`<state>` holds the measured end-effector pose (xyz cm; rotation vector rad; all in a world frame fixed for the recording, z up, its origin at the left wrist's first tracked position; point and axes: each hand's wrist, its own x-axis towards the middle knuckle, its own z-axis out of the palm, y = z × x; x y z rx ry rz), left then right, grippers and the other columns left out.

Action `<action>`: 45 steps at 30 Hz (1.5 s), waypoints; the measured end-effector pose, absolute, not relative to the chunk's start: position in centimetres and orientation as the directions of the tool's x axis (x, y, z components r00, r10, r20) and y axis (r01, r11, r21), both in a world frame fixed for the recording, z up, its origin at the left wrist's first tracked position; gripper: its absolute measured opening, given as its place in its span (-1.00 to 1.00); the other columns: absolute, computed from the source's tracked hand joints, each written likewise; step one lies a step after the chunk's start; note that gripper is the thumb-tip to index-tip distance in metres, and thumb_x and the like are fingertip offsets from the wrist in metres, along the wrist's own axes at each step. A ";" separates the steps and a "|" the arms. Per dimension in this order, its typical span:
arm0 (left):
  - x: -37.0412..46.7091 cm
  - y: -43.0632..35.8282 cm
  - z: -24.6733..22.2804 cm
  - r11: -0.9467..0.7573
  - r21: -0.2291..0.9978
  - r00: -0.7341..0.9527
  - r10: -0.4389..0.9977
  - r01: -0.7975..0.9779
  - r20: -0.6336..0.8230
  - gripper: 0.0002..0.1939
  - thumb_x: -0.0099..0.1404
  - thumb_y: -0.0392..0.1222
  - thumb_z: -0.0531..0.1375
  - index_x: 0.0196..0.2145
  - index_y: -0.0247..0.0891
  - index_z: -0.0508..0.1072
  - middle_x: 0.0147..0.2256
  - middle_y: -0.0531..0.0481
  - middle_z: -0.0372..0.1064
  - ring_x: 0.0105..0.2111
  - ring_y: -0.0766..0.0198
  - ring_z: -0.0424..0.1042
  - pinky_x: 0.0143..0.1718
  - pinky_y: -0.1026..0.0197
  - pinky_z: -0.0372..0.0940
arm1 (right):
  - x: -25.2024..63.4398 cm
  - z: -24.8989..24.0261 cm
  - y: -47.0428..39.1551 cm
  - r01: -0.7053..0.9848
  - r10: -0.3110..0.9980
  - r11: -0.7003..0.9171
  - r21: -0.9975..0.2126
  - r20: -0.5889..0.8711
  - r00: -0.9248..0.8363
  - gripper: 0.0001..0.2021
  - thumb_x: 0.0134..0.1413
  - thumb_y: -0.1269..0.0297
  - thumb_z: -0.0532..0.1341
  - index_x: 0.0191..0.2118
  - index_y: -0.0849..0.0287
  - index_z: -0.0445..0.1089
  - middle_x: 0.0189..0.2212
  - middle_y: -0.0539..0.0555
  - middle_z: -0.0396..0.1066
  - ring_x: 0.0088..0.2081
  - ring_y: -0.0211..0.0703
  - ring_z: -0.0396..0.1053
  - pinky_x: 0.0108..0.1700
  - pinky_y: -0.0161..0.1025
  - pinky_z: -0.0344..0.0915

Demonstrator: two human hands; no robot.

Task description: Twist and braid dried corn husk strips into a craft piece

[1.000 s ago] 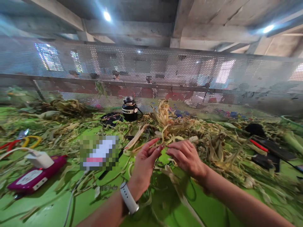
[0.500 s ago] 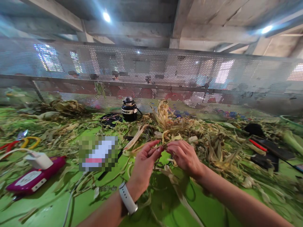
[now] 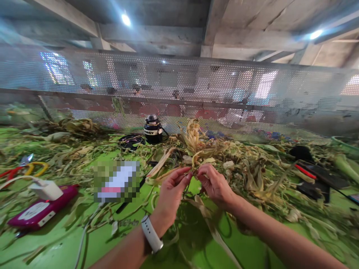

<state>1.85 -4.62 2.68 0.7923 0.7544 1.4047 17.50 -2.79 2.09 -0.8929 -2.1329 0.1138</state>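
Note:
My left hand (image 3: 174, 188), with a white band (image 3: 152, 234) on its wrist, pinches a thin plant strand (image 3: 193, 172) between thumb and fingers. Close beside it on the right, my right hand (image 3: 215, 185) has its fingers curled and closed at the same strand. The fingertips of both hands nearly meet. Below and beyond them lie dry husk-like leaves, with a long pale leaf strip (image 3: 214, 229) running toward the front edge of the view. An upright bundle of dry husks (image 3: 194, 136) stands just beyond my hands.
A magenta power strip (image 3: 42, 211) with a white plug (image 3: 46, 189) lies left, near scissors (image 3: 36, 168) and a blurred-out item (image 3: 119, 181). A black jar (image 3: 153, 130) stands behind. Dark devices (image 3: 322, 173) lie right. A perforated metal screen (image 3: 168, 82) crosses the back.
My right hand's fingers have curled more and shifted slightly at the strand. My left hand has stayed nearly in place.

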 end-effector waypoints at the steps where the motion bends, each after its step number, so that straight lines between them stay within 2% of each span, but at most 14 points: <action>1: 1.8 -4.6 2.6 0.008 0.839 0.024 1.000 -0.544 0.006 -0.70 -0.15 -0.25 0.40 -0.36 -0.28 0.54 -0.38 0.02 0.53 -0.35 0.36 0.42 -0.25 0.35 0.26 | 17.4 2.1 -2.8 0.562 0.655 0.732 -0.386 0.626 -0.423 -0.90 0.24 0.29 -0.04 -0.26 0.12 0.17 -0.31 0.07 0.28 -0.39 -0.28 0.31 -0.37 -0.34 0.29; 5: 1.9 -4.3 2.3 -0.008 0.842 -0.006 1.000 -0.539 0.005 -0.70 -0.15 -0.24 0.40 -0.37 -0.28 0.54 -0.39 0.01 0.52 -0.34 0.34 0.42 -0.21 0.32 0.25 | 17.2 2.1 -3.0 0.627 0.710 0.670 -0.397 0.589 -0.386 -0.84 0.25 0.24 -0.06 -0.28 0.14 0.19 -0.36 0.06 0.31 -0.46 -0.27 0.31 -0.45 -0.35 0.24; 8: 1.9 -4.3 2.0 -0.012 0.832 -0.020 1.000 -0.555 0.001 -0.68 -0.13 -0.22 0.40 -0.34 -0.27 0.52 -0.37 0.00 0.53 -0.31 0.31 0.44 -0.18 0.28 0.24 | 16.9 2.0 -3.4 0.665 0.746 0.629 -0.402 0.554 -0.371 -0.81 0.24 0.18 -0.05 -0.30 0.14 0.20 -0.51 0.01 0.32 -0.54 -0.24 0.31 -0.49 -0.34 0.20; 12: 1.9 -4.2 1.8 -0.034 0.824 -0.048 0.999 -0.565 0.008 -0.62 -0.09 -0.20 0.38 -0.24 -0.24 0.49 -0.35 0.01 0.53 -0.31 0.32 0.45 -0.19 0.27 0.26 | 16.2 2.0 -4.0 0.561 0.876 0.482 -0.673 0.384 -0.293 -0.78 0.26 0.12 -0.09 -0.27 0.12 0.17 -0.71 -0.13 0.23 -0.68 -0.27 0.27 -0.56 -0.38 0.18; 14: 1.9 -4.1 1.9 -0.051 0.842 -0.046 0.998 -0.537 0.031 -0.60 -0.08 -0.18 0.38 -0.23 -0.25 0.49 -0.34 -0.02 0.53 -0.33 0.31 0.45 -0.22 0.27 0.27 | 16.0 2.0 -4.2 0.524 0.906 0.423 -0.739 0.338 -0.255 -0.76 0.25 0.09 -0.10 -0.26 0.12 0.16 -0.72 -0.15 0.22 -0.70 -0.28 0.28 -0.58 -0.39 0.18; 18: 1.8 -4.1 2.0 -0.056 0.893 -0.015 0.998 -0.447 0.055 -0.64 -0.08 -0.17 0.38 -0.28 -0.31 0.50 -0.42 -0.03 0.52 -0.46 0.33 0.41 -0.36 0.28 0.28 | 16.2 1.7 -4.1 0.649 0.877 0.457 -0.608 0.428 -0.217 -0.75 0.23 0.09 -0.08 -0.24 0.13 0.19 -0.65 -0.08 0.29 -0.69 -0.26 0.27 -0.59 -0.37 0.13; 22: 2.0 -4.4 2.0 -0.036 0.888 0.033 0.998 -0.459 0.058 -0.71 -0.08 -0.17 0.37 -0.35 -0.31 0.51 -0.43 -0.02 0.50 -0.42 0.34 0.41 -0.32 0.30 0.29 | 16.5 1.6 -4.0 0.734 0.804 0.502 -0.457 0.559 -0.202 -0.74 0.23 0.12 -0.07 -0.24 0.16 0.23 -0.62 -0.04 0.30 -0.64 -0.23 0.27 -0.56 -0.35 0.10; 27: 2.0 -4.7 1.9 0.023 0.884 0.125 0.991 -0.466 0.040 -0.69 -0.06 -0.19 0.37 -0.29 -0.27 0.53 -0.38 -0.01 0.50 -0.40 0.35 0.40 -0.30 0.33 0.27 | 16.3 2.3 -3.9 0.685 0.822 0.449 -0.574 0.565 -0.066 -0.75 0.23 0.12 -0.06 -0.29 0.15 0.23 -0.66 -0.08 0.28 -0.67 -0.28 0.21 -0.58 -0.38 0.09; 30: 1.9 -4.6 1.9 0.018 0.894 0.125 0.991 -0.447 0.043 -0.70 -0.07 -0.21 0.37 -0.31 -0.28 0.54 -0.37 -0.03 0.50 -0.39 0.34 0.39 -0.29 0.31 0.27 | 16.4 2.4 -3.6 0.672 0.848 0.430 -0.603 0.525 -0.071 -0.74 0.24 0.11 -0.06 -0.29 0.16 0.25 -0.71 -0.10 0.26 -0.70 -0.29 0.21 -0.59 -0.39 0.11; 35: 1.8 -4.3 1.9 -0.049 0.900 0.005 0.998 -0.433 0.057 -0.73 -0.10 -0.17 0.38 -0.39 -0.30 0.53 -0.45 -0.02 0.49 -0.45 0.34 0.37 -0.37 0.31 0.25 | 16.7 2.2 -3.6 0.804 0.735 0.513 -0.300 0.637 -0.231 -0.75 0.25 0.20 -0.03 -0.27 0.17 0.33 -0.49 0.05 0.45 -0.50 -0.24 0.39 -0.49 -0.39 0.20; 38: 1.7 -4.2 2.0 -0.055 0.904 -0.019 0.998 -0.424 0.052 -0.70 -0.12 -0.15 0.38 -0.38 -0.31 0.52 -0.47 -0.02 0.48 -0.48 0.34 0.36 -0.40 0.30 0.23 | 17.2 2.3 -3.9 0.830 0.629 0.552 -0.080 0.694 -0.351 -0.78 0.23 0.34 -0.01 -0.17 0.14 0.37 -0.34 0.08 0.45 -0.43 -0.30 0.40 -0.49 -0.44 0.20; 41: 1.6 -4.3 2.2 -0.058 0.899 -0.042 0.998 -0.435 0.044 -0.71 -0.10 -0.16 0.38 -0.38 -0.32 0.51 -0.48 -0.01 0.48 -0.50 0.36 0.36 -0.45 0.33 0.20 | 17.7 2.4 -4.1 0.815 0.512 0.561 0.146 0.712 -0.480 -0.73 0.17 0.41 0.02 -0.06 0.11 0.36 -0.31 0.13 0.39 -0.39 -0.27 0.38 -0.47 -0.43 0.23; 43: 1.5 -4.3 2.3 -0.065 0.893 -0.054 0.998 -0.445 0.045 -0.72 -0.09 -0.17 0.37 -0.38 -0.32 0.50 -0.49 0.00 0.47 -0.50 0.36 0.36 -0.47 0.34 0.18 | 17.8 2.4 -4.2 0.803 0.471 0.562 0.196 0.722 -0.506 -0.68 0.16 0.42 0.04 0.00 0.08 0.32 -0.30 0.13 0.37 -0.35 -0.24 0.38 -0.45 -0.40 0.27; 45: 1.3 -4.1 2.2 -0.069 0.886 -0.060 0.997 -0.459 0.047 -0.71 -0.09 -0.17 0.37 -0.37 -0.32 0.50 -0.50 0.00 0.47 -0.50 0.37 0.36 -0.46 0.34 0.18 | 17.6 2.3 -4.2 0.796 0.458 0.580 0.170 0.741 -0.492 -0.68 0.16 0.40 0.06 0.03 0.08 0.28 -0.27 0.13 0.37 -0.35 -0.25 0.38 -0.43 -0.40 0.28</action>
